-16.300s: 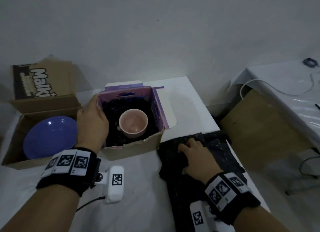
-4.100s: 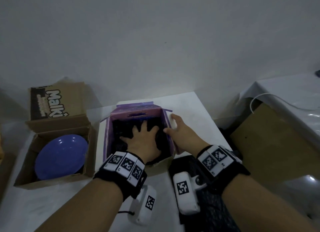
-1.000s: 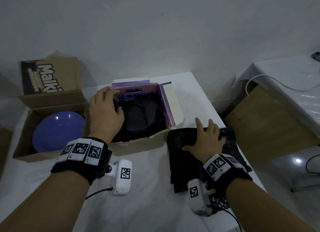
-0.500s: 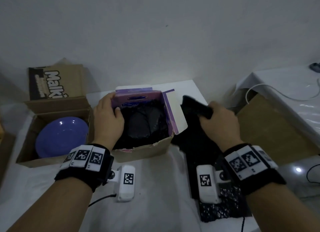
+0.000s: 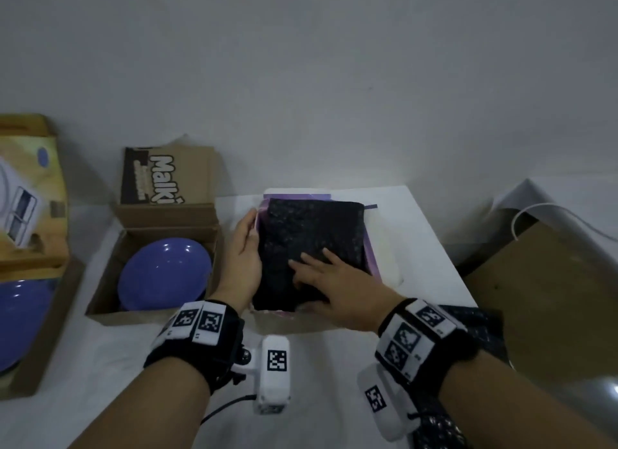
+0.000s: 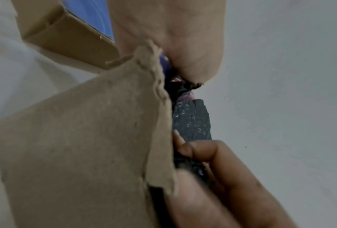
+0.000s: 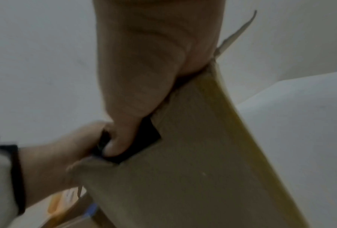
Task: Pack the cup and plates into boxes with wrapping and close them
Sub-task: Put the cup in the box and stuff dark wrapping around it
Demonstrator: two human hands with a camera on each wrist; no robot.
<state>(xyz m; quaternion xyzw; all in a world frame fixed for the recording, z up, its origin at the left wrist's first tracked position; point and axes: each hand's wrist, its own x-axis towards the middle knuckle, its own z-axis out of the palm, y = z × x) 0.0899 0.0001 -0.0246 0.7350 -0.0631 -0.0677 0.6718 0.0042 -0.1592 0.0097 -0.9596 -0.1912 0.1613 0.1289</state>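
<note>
The purple-lined cardboard box point(image 5: 301, 323) stands mid-table with a black speckled foam sheet point(image 5: 311, 234) spread over its opening. The cup is hidden under it. My right hand point(image 5: 317, 271) lies flat on the sheet's near half, fingers spread and pressing down. My left hand point(image 5: 245, 244) holds the box's left wall at the rim, thumb beside the sheet's edge. In the left wrist view the sheet point(image 6: 191, 121) pokes above the brown box wall point(image 6: 85, 154). A blue plate point(image 5: 164, 274) lies uncovered in the open Malki carton point(image 5: 107, 301) to the left.
A second blue plate point(image 5: 20, 318) sits in another open carton point(image 5: 50, 331) at the far left edge. More black sheets point(image 5: 475, 321) lie on the table's right edge behind my right wrist. A brown board point(image 5: 541, 298) and a white cable point(image 5: 535, 211) are on the right.
My right hand picked a black sheet off the pile at the right, carried it left and laid it over the box. The left hand stayed on the box's left wall.
</note>
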